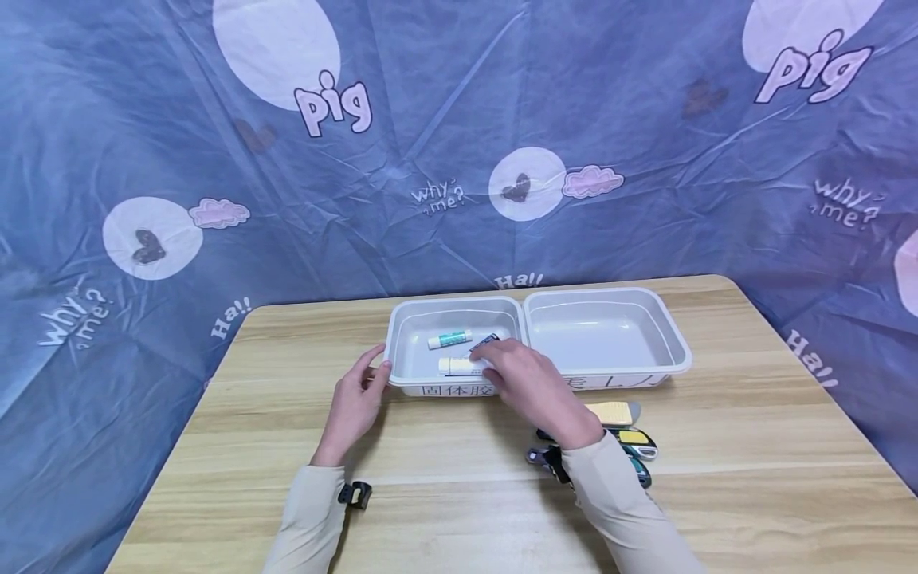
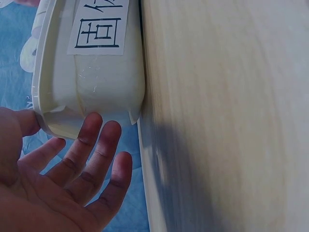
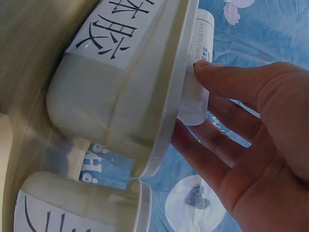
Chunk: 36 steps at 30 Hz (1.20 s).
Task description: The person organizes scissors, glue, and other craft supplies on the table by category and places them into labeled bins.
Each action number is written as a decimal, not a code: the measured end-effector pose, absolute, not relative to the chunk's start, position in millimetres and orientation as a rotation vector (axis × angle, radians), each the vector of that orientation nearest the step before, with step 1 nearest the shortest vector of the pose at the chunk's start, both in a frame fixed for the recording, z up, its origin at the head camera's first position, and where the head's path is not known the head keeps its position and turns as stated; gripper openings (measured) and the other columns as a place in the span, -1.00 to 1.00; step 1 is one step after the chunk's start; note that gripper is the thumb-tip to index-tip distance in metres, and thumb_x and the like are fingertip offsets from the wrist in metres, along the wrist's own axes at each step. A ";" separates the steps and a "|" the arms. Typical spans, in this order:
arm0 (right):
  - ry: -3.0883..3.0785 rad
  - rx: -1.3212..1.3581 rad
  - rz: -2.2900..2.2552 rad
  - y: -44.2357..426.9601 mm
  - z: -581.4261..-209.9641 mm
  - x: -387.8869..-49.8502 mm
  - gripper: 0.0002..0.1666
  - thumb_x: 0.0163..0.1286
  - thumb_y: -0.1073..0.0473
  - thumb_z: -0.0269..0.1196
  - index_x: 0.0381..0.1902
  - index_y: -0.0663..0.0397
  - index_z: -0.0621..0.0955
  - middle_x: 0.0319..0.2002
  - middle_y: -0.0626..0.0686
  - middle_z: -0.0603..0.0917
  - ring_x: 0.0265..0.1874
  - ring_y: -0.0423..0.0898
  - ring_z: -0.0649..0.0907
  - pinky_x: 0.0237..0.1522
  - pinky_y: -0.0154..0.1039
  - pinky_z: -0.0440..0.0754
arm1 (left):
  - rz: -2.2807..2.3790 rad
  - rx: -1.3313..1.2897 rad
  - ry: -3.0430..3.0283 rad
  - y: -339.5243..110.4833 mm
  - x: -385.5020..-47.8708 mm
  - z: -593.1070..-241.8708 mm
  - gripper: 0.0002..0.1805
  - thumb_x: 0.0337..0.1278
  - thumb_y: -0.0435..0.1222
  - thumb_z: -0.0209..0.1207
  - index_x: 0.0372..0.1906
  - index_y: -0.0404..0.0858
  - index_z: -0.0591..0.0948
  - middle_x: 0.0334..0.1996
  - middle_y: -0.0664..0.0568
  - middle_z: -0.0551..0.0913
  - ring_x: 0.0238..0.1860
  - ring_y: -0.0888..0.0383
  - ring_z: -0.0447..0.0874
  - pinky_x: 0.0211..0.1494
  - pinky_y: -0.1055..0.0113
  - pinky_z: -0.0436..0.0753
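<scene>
Right hand (image 1: 534, 389) palm-down on white glue stick (image 1: 454, 367)

White glue stick (image 1: 457, 366), teal-and-white tube (image 1: 449, 340), pale-grey trays (image 1: 602, 341), blue cloth (image 1: 430, 96) with white circles (image 1: 276, 48) and pink clouds (image 1: 593, 182)

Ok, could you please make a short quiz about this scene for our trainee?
1. Which hand pinches the white glue stick?
2. True or false: the utility knives lie inside a tray.
3. The left hand touches:
a) a utility knife
b) the rim of the left tray
c) the glue stick with the green band

Key:
1. The right hand.
2. False; the utility knives lie on the table.
3. b
</scene>
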State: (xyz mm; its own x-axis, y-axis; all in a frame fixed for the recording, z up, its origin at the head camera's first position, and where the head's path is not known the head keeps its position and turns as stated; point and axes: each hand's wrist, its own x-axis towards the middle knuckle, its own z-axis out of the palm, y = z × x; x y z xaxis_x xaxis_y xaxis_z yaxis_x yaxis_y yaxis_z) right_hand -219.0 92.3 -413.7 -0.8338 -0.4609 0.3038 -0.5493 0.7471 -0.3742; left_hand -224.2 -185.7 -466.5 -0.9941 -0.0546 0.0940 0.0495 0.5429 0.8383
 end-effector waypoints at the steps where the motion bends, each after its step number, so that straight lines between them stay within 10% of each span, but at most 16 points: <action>1: -2.752 0.804 0.676 92.0 -414.3 -219.0 -0.65 0.32 0.38 0.39 0.04 0.00 0.71 0.06 -0.03 0.76 0.10 0.00 0.70 0.07 -0.02 0.68 | -1.452 0.003 -2.662 -185.7 -224.2 -466.5 -0.51 0.57 -0.14 0.06 0.46 -0.18 0.45 -0.21 -0.12 0.77 -0.23 -0.02 0.72 -0.14 0.28 0.57; 36: -2.702 0.763 0.616 94.4 -415.1 -213.9 -0.67 0.37 0.25 0.40 0.08 -0.01 0.71 0.06 0.00 0.75 0.07 -0.02 0.71 0.02 -0.04 0.70 | -1.444 -0.003 -2.669 -185.8 -223.2 -466.6 -0.51 0.57 -0.13 0.05 0.46 -0.17 0.45 -0.22 -0.13 0.76 -0.22 0.01 0.72 -0.11 0.26 0.60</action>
